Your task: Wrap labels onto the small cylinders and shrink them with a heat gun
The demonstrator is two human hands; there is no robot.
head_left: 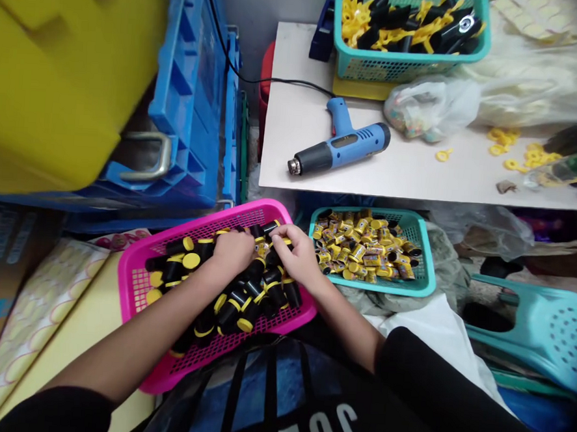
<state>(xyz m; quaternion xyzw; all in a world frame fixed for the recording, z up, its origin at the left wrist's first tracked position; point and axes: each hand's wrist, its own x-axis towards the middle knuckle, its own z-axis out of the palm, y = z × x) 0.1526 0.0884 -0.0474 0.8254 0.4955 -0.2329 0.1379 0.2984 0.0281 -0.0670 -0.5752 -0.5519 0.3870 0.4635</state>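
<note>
A bright pink basket (205, 221) in front of me holds many small black cylindrical containers with yellow caps (234, 307). My left hand (235, 252) is down among them with its fingers curled; its fingertips are hidden, so what it grips cannot be made out. Beside it, my right hand (296, 255) is closed, thumb and fingers bent together at a black container (270, 227) near the basket's far edge. To the right of that hand stands a teal basket (424, 270) full of small yellow-labelled containers (365, 243).
A blue heat gun (344, 144) lies on the white table (408, 174), its cord running left. Behind it stands a teal basket (410, 64) of black and yellow parts. Blue crates (192, 99) rise on the left; a light-blue stool (546, 323) is at right.
</note>
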